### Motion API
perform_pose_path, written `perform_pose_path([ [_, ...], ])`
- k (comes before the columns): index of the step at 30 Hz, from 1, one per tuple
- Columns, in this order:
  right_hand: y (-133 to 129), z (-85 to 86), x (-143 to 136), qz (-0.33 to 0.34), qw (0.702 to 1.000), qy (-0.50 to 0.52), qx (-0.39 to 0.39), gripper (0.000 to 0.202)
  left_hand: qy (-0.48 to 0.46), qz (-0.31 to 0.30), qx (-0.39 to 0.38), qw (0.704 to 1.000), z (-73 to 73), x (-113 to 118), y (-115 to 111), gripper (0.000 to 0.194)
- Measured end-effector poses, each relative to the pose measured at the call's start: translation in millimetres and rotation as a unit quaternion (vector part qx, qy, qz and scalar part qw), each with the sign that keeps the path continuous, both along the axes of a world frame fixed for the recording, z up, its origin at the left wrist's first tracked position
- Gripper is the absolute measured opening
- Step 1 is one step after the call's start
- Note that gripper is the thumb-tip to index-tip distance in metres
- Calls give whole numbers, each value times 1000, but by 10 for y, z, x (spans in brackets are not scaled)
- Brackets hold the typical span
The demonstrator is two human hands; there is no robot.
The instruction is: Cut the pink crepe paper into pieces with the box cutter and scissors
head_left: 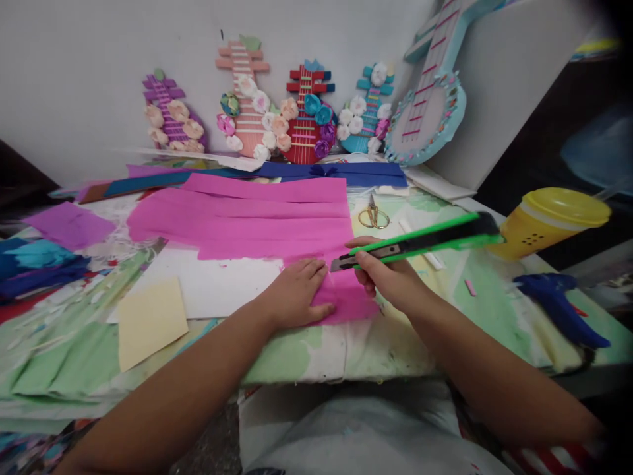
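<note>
Pink paper (267, 227) lies in wide overlapping strips across the middle of the table, partly over a white sheet (222, 280). My left hand (299, 293) rests flat on the pink paper near the table's front edge, palm down, fingers spread and holding nothing. Just to its right, my right hand (388, 274) grips a green utility knife (420, 245). The knife's blade is out and points left, its tip close to the fingertips of my left hand, at the pink paper. Whether the tip touches the paper is hard to tell.
Gold-handled scissors (374, 216) lie behind the knife. At the right are a yellow cup (551, 221) and a blue glue gun (564, 309). A beige paper (151, 323) lies front left. Several decorated paper guitars (305, 125) lean against the wall.
</note>
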State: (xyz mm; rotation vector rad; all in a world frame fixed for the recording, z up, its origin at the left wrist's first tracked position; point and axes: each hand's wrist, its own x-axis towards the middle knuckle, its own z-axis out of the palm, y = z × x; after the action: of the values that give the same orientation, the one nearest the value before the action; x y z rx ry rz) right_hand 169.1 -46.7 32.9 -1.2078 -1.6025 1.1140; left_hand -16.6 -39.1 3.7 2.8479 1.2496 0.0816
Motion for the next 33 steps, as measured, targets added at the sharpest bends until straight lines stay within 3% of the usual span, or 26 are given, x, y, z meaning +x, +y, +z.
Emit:
perform_pose_path([
  [3,-136,37,30,-18,999,-4,-33,25,1,1,3,1000,-2,0,-3,72],
  [7,-219,-3,1,-56,996,-62,25,13,2,7,-4,1000,-5,-1,2,75],
  [12,-136,-36,-107,-54,995,-66,50,19,1,9,-20,1000,-6,-2,-2,75],
  [18,-1,-170,-111,56,989,102,-92,26,30,23,-27,999,4,-17,-16,76],
  [23,-9,-301,-56,44,977,144,-153,27,55,20,-27,998,8,-44,-28,78],
  [29,-44,-241,-40,55,990,78,-102,25,76,32,-27,996,19,-65,-60,79],
  [33,-50,-163,-77,23,996,-67,51,18,57,14,-9,998,42,-68,-59,77],
])
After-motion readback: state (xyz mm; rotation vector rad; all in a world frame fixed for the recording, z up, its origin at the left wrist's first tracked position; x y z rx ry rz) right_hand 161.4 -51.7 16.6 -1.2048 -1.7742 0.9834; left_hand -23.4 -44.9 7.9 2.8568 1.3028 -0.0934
